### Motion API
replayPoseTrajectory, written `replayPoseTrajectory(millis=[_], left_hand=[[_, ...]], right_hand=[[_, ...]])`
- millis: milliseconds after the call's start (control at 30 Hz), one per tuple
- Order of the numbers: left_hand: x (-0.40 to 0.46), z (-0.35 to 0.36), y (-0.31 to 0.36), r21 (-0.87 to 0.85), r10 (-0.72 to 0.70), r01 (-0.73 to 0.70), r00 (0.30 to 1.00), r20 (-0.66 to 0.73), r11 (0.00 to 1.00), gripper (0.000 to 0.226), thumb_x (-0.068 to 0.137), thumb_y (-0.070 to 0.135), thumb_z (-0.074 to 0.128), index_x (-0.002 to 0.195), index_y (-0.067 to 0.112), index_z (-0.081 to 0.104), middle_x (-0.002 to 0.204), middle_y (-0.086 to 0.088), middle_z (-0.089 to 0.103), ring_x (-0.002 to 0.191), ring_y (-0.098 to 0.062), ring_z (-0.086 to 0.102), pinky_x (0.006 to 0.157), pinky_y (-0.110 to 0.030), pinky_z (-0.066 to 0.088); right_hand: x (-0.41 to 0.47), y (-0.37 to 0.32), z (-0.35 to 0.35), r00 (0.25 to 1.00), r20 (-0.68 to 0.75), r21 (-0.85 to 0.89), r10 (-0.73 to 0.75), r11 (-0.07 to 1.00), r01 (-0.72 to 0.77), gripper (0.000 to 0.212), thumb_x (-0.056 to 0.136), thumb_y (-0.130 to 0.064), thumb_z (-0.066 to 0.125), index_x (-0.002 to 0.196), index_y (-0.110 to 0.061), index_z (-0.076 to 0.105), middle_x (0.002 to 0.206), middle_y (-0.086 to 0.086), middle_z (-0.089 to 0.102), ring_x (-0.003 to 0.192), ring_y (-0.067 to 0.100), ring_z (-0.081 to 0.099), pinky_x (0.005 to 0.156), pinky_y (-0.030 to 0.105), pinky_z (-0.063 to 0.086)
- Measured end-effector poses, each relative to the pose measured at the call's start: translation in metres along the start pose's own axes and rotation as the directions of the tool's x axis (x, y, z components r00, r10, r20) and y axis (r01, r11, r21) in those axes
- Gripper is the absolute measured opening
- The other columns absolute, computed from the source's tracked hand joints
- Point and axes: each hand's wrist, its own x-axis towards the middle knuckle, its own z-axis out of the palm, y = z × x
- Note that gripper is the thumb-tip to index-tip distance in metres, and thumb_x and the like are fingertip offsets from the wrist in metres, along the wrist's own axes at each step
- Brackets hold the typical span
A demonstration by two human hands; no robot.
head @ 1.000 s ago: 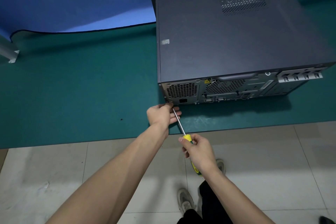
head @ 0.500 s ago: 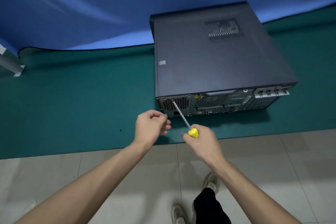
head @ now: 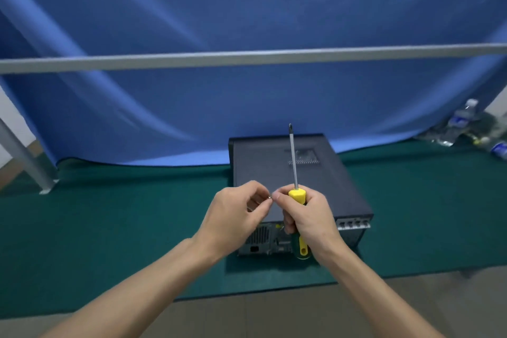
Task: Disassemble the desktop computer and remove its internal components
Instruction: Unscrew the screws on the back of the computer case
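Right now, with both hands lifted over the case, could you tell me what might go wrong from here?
1. The left hand pinches a tiny screw at its fingertips; dropped, it could be hard to find on the green mat.
2. The right hand grips the screwdriver upright with its tip toward the blue cloth, which a careless swing might snag.
3. The computer case looks closed, so other fasteners may remain.

Single head-worn view, facing forward and slightly down, close above raised forearms
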Motion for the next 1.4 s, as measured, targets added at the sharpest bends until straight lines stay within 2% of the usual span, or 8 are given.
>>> replayPoseTrajectory(millis=[100, 200, 433, 700, 1067, 1200, 1300, 1400], left_hand=[[0.011, -0.009, 0.021, 0.058, 0.113, -0.112, 0.993, -0.023, 0.992, 0.005, 0.085, 0.019, 0.068, 0.087, 0.014, 0.067, 0.072, 0.015, 0.064, 0.065, -0.002, 0.061, 0.063, -0.018, 0.051], [0.022, -0.011, 0.036, 0.064, 0.135, -0.134, 0.991, -0.021, 0.989, 0.005, 0.085, 0.023, 0.067, 0.088, 0.019, 0.065, 0.073, 0.020, 0.061, 0.067, -0.001, 0.060, 0.064, -0.019, 0.051], [0.054, 0.016, 0.033, 0.059, -0.120, 0.116, 0.990, 0.069, 0.992, 0.007, 0.086, 0.023, 0.060, 0.081, 0.028, 0.061, 0.074, 0.015, 0.065, 0.071, -0.006, 0.063, 0.074, -0.032, 0.052], [0.121, 0.096, -0.012, 0.221, -0.390, 0.347, 0.899, 0.198, 0.911, 0.017, 0.086, 0.023, 0.054, 0.070, 0.030, 0.055, 0.079, 0.010, 0.068, 0.077, -0.014, 0.066, 0.077, -0.034, 0.052], [0.221, 0.223, -0.062, 0.440, -0.583, 0.428, 0.748, 0.317, 0.789, 0.007, 0.080, 0.023, 0.058, 0.076, 0.028, 0.057, 0.078, 0.013, 0.063, 0.081, -0.012, 0.061, 0.072, -0.028, 0.050], [0.238, 0.246, -0.075, 0.508, -0.619, 0.425, 0.722, 0.308, 0.749, 0.010, 0.081, 0.023, 0.056, 0.073, 0.028, 0.054, 0.076, 0.014, 0.059, 0.077, -0.009, 0.056, 0.064, -0.026, 0.042], [0.247, 0.251, -0.089, 0.541, -0.621, 0.402, 0.717, 0.316, 0.739, 0.015, 0.084, 0.027, 0.056, 0.072, 0.028, 0.049, 0.084, 0.012, 0.053, 0.079, -0.010, 0.050, 0.065, -0.027, 0.037], [0.251, 0.252, -0.101, 0.490, -0.622, 0.425, 0.693, 0.365, 0.761, 0.020, 0.087, 0.029, 0.059, 0.072, 0.025, 0.046, 0.083, 0.008, 0.050, 0.078, -0.012, 0.048, 0.070, -0.030, 0.040]], right_hand=[[-0.001, -0.026, -0.011, 0.999, 0.004, 0.016, -0.048, 0.999, 0.048, 0.015, 0.086, -0.014, 0.067, 0.071, -0.015, 0.068, 0.045, 0.000, 0.047, 0.042, 0.015, 0.042, 0.043, 0.024, 0.040], [0.000, -0.041, -0.022, 0.997, -0.003, 0.019, -0.072, 0.997, 0.072, 0.022, 0.085, -0.011, 0.066, 0.065, -0.018, 0.068, 0.045, 0.000, 0.046, 0.041, 0.015, 0.042, 0.043, 0.024, 0.040], [0.026, -0.031, -0.068, 0.991, -0.130, -0.026, -0.039, 0.999, 0.036, 0.016, 0.084, -0.009, 0.068, 0.068, -0.011, 0.066, 0.043, -0.001, 0.044, 0.038, 0.013, 0.041, 0.042, 0.023, 0.040], [0.104, 0.027, -0.159, 0.970, -0.222, -0.031, 0.102, 0.993, -0.111, 0.015, 0.084, -0.006, 0.067, 0.068, -0.007, 0.065, 0.042, -0.002, 0.042, 0.037, 0.013, 0.038, 0.040, 0.022, 0.037], [0.217, 0.132, -0.278, 0.877, -0.323, 0.002, 0.355, 0.927, -0.374, 0.010, 0.084, -0.005, 0.065, 0.074, -0.005, 0.067, 0.041, -0.006, 0.043, 0.037, 0.013, 0.039, 0.041, 0.023, 0.035], [0.241, 0.174, -0.291, 0.845, -0.331, -0.039, 0.420, 0.889, -0.457, 0.013, 0.084, -0.007, 0.064, 0.071, -0.010, 0.067, 0.042, -0.006, 0.046, 0.038, 0.014, 0.041, 0.043, 0.023, 0.035], [0.258, 0.204, -0.291, 0.818, -0.335, -0.082, 0.467, 0.851, -0.519, 0.017, 0.083, -0.009, 0.064, 0.067, -0.014, 0.066, 0.043, -0.005, 0.049, 0.038, 0.014, 0.043, 0.043, 0.022, 0.036], [0.277, 0.231, -0.284, 0.795, -0.330, -0.133, 0.509, 0.809, -0.573, 0.017, 0.083, -0.011, 0.064, 0.067, -0.015, 0.065, 0.049, 0.001, 0.055, 0.044, 0.020, 0.049, 0.049, 0.026, 0.039]])
